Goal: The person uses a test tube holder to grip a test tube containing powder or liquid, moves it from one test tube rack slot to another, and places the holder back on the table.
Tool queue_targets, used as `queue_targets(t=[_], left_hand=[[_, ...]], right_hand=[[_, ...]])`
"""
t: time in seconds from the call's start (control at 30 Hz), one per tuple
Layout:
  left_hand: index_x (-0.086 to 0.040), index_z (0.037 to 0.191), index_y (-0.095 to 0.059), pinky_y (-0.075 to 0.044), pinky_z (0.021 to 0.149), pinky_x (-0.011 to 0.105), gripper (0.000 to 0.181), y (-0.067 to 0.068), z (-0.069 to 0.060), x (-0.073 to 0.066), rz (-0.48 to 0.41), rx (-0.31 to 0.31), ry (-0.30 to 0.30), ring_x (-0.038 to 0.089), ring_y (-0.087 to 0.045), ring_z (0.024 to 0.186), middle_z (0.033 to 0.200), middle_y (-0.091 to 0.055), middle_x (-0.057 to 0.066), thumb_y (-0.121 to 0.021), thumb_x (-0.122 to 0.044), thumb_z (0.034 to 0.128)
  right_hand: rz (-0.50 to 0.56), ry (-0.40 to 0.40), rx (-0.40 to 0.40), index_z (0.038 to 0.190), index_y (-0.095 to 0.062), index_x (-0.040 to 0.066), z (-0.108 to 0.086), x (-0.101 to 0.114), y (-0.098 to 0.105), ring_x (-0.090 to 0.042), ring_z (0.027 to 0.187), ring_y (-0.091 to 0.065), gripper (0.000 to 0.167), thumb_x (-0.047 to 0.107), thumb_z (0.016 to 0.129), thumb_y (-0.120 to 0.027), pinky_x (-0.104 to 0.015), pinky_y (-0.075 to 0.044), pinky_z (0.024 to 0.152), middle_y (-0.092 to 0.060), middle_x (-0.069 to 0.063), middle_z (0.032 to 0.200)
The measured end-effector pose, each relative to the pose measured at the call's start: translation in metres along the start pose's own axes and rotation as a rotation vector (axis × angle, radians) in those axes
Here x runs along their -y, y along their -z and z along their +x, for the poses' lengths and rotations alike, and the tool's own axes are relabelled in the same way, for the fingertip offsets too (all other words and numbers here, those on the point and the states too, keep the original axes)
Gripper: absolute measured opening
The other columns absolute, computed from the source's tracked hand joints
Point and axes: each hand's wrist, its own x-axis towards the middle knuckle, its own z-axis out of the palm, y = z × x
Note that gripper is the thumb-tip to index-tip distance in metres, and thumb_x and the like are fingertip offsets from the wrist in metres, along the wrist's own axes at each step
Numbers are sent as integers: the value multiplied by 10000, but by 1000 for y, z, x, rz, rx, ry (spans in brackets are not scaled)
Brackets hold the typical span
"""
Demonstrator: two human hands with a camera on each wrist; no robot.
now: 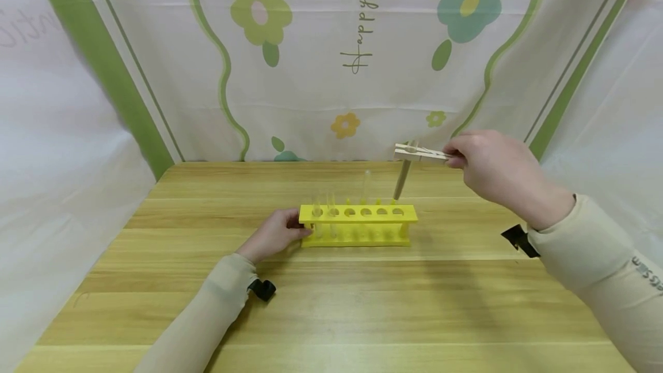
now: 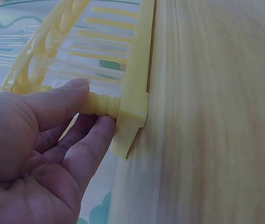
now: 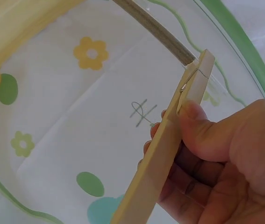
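A yellow test tube rack (image 1: pixel 357 214) stands on the table. My left hand (image 1: pixel 274 233) grips its left end; in the left wrist view, thumb and fingers of that hand (image 2: pixel 43 144) pinch the ridged end post (image 2: pixel 102 104). Two clear tubes (image 1: pixel 332 217) stand at the rack's left, and another clear tube (image 1: pixel 366 184) rises at its back. My right hand (image 1: pixel 499 171) holds a wooden clamp (image 1: pixel 422 153), also in the right wrist view (image 3: pixel 158 154). The clamp's jaws hold a tube with grey-brown contents (image 1: pixel 402 179), tilted, above and behind the rack's right end.
The wooden table (image 1: pixel 331 304) spreads around the rack. A white cloth with flowers and green borders (image 1: pixel 311 85) hangs behind the table, and pale cloth (image 1: pixel 57 148) hangs at the sides. Black straps (image 1: pixel 263 290) hang from both sleeves.
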Motion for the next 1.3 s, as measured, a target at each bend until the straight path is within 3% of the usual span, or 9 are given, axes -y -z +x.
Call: queue_targets(t=[0.53, 1.3], left_hand=[[-170, 1209, -674, -516, 863, 343, 269, -1, -2, -3, 26, -16, 4, 164, -626, 1019, 1110, -689, -19, -697, -139, 943], [-171, 1205, -674, -518, 856, 347, 257, -1, -2, -4, 29, -12, -2, 164, -628, 1010, 1101, -689, -14, -693, -158, 949]], right_hand=[[-18, 21, -26, 988, -742, 111, 10, 9, 20, -244, 737, -576, 95, 67, 920, -692, -464, -477, 604, -686, -40, 921], [5, 42, 4, 916, -732, 71, 10, 12, -1, -273, 780, -637, 54, 37, 910, -690, -503, -518, 647, -689, -51, 885]])
